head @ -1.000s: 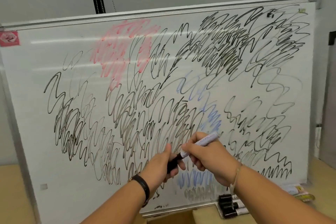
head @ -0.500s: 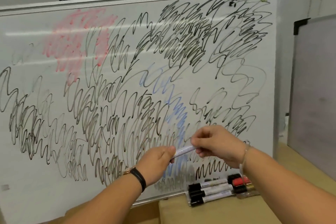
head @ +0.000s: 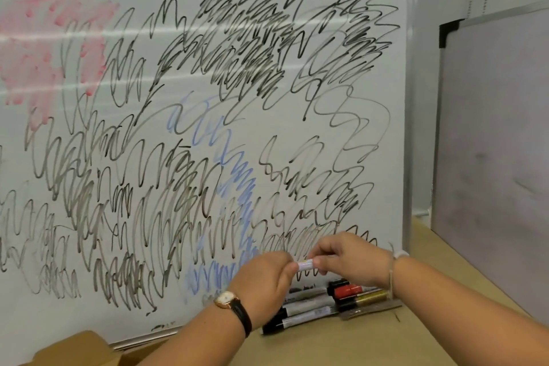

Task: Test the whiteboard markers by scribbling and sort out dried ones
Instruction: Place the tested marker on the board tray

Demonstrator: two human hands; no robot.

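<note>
A large whiteboard leans upright on the table, covered in black, blue and red scribbles. In front of its lower right part I hold one white-barrelled marker level between both hands. My left hand, with a watch on the wrist, grips the marker's left end, which is hidden in the fist. My right hand pinches the right end. Only a short piece of barrel shows between them. Below the hands, several markers with black, red and gold caps lie side by side against the board's foot.
The wooden table runs out to the right and front. A second grey board leans at the far right. A brown cardboard box flap sits at the lower left, in front of the whiteboard.
The view has swung right and down. My hands have come closer together along the marker and lowered toward the row of markers; the dark end seen earlier is now hidden in my left fist.
</note>
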